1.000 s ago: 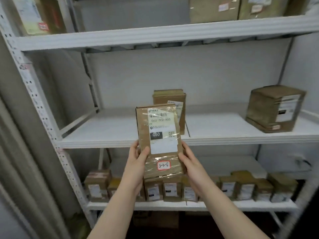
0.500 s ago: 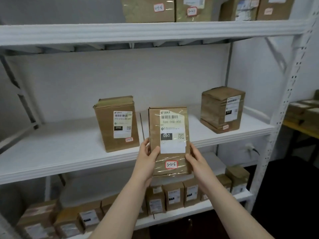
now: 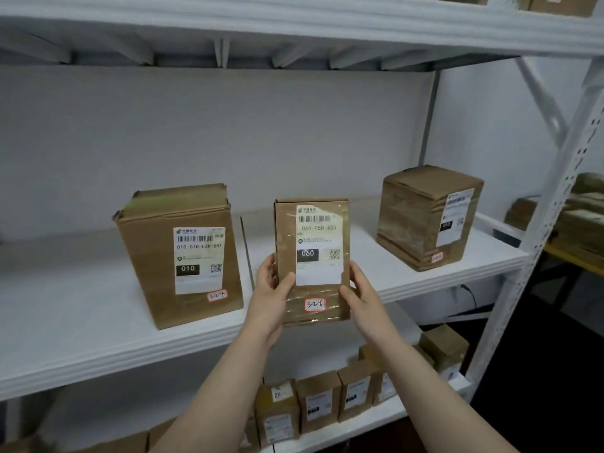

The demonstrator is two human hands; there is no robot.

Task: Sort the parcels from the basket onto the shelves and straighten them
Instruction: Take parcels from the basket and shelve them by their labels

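Note:
I hold a slim brown parcel [image 3: 312, 259] upright in front of the middle shelf [image 3: 81, 325], its white label marked 060 and a red-edged tag reading 3-2-6 facing me. My left hand [image 3: 269, 300] grips its left edge with the thumb across the front. My right hand [image 3: 361, 297] grips the right edge the same way. The parcel hangs between a large box marked 010 [image 3: 183, 253] on the left and a taped box [image 3: 428, 217] on the right, both standing on the shelf. The basket is out of view.
A row of several small parcels [image 3: 318, 398] stands on the lower shelf. The upper shelf [image 3: 294, 24] runs overhead with boxes on it. A white perforated upright [image 3: 536, 256] bounds the rack on the right; a yellow-edged table with boxes [image 3: 575, 230] lies beyond it.
The view has swung right and closer to the middle shelf. The held parcel has moved up and forward, now level with the gap between the two shelf boxes. Both hands keep their hold.

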